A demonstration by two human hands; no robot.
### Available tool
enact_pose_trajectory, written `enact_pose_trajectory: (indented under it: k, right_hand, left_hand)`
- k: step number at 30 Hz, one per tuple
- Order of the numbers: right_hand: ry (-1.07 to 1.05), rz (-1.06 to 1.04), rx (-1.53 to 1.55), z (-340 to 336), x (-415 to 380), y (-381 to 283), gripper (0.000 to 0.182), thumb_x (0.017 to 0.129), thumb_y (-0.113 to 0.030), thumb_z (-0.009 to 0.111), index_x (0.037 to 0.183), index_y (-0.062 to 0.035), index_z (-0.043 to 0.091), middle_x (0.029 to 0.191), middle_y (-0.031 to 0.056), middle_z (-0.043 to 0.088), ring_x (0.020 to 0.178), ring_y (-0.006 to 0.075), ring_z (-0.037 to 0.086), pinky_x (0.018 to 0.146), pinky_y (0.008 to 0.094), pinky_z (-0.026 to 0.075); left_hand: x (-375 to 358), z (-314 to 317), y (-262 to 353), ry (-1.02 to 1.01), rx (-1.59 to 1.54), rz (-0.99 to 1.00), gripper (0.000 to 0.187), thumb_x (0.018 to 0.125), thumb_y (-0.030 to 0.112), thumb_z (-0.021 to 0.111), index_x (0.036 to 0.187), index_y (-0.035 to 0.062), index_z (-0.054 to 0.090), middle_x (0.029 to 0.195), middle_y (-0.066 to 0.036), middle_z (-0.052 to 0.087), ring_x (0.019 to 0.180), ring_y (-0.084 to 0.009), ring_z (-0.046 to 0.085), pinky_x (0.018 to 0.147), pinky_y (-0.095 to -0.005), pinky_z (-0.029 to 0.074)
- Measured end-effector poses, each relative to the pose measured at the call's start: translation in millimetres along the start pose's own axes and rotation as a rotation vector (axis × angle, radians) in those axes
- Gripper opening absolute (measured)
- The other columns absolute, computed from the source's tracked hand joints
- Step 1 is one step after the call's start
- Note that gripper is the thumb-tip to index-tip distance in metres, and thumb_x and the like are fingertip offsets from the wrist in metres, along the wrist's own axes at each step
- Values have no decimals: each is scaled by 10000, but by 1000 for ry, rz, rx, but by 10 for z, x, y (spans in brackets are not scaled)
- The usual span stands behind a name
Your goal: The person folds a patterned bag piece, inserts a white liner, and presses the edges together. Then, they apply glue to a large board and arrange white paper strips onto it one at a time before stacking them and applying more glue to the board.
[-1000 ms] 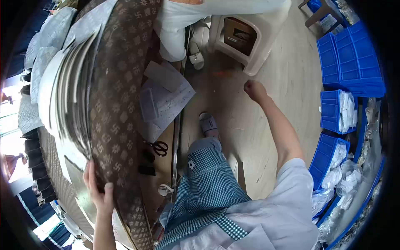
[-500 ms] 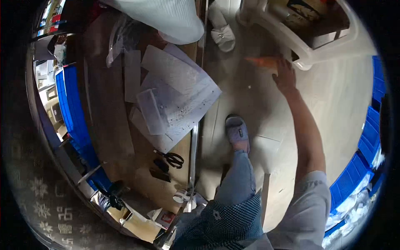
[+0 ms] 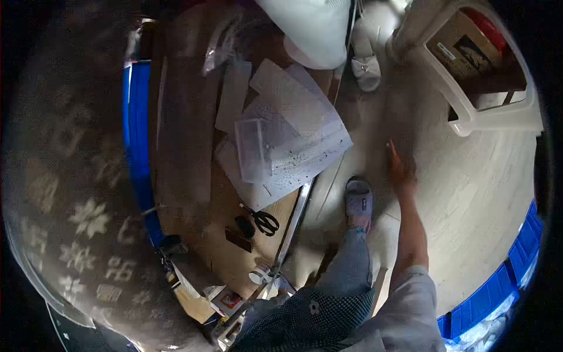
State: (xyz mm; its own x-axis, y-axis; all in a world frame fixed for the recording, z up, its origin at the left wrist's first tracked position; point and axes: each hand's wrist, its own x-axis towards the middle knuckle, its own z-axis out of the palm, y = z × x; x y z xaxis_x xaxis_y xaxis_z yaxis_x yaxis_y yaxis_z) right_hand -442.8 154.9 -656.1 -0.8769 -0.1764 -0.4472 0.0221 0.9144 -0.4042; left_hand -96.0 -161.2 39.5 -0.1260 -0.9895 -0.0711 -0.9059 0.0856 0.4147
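My right hand (image 3: 403, 171) is low over the floor, in front of the slippered foot (image 3: 359, 202). Its fingers are dark and blurred, one stretched towards a small pale speck (image 3: 388, 144). Whether the hand holds anything is unclear. My left hand is out of view. To the left, pale sheets (image 3: 305, 108) with dark specks lie on a wooden surface (image 3: 199, 229), under a clear plastic box (image 3: 251, 151). Black-handled scissors (image 3: 265, 223) lie below them.
A white plastic stool (image 3: 498, 120) stands at upper right, near a pale sandal (image 3: 366, 73). Blue crates (image 3: 478, 302) line the lower right. A metal edge (image 3: 293, 223) borders the wooden surface. A white bulging object (image 3: 311, 35) is at the top.
The view has turned, shifting the sheets and stool rightwards. My right hand has drawn back from the stool towards the pale speck. The orange shape beside it no longer shows.
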Motion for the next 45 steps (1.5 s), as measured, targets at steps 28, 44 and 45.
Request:
enact_pose_trajectory:
  k: [28, 44, 45]
  right_hand:
    - [-455, -1363, 773, -3540, -5061, -4893, 700, 731, -2, 772, 1325, 18, 402, 1176, 126, 583, 1030, 209, 592, 910, 341, 479]
    - [-710, -1315, 634, -3014, -5052, -5191, 766, 838, -55, 687, 1459, 21, 246, 1327, 176, 472, 1149, 249, 509, 980, 359, 435]
    - [-727, -1305, 613, -3026, -5026, -5200, 741, 846, -50, 680, 1452, 18, 258, 1330, 165, 467, 1157, 247, 502, 990, 356, 423]
  left_hand:
    - [-1899, -499, -885, 18, -744, 488, 258, 903, -2, 540, 1143, 48, 624, 1169, -114, 555, 1004, -216, 591, 803, -283, 508]
    - [-2621, -719, -2440, 45, -1066, 39, 252, 957, 159, 548, 1152, 19, 624, 942, -76, 670, 853, -133, 640, 767, -277, 505]
    - [-2679, -735, -2535, 32, -1092, -15, 254, 953, 170, 553, 1139, 16, 630, 952, -86, 683, 868, -136, 648, 772, -283, 507]
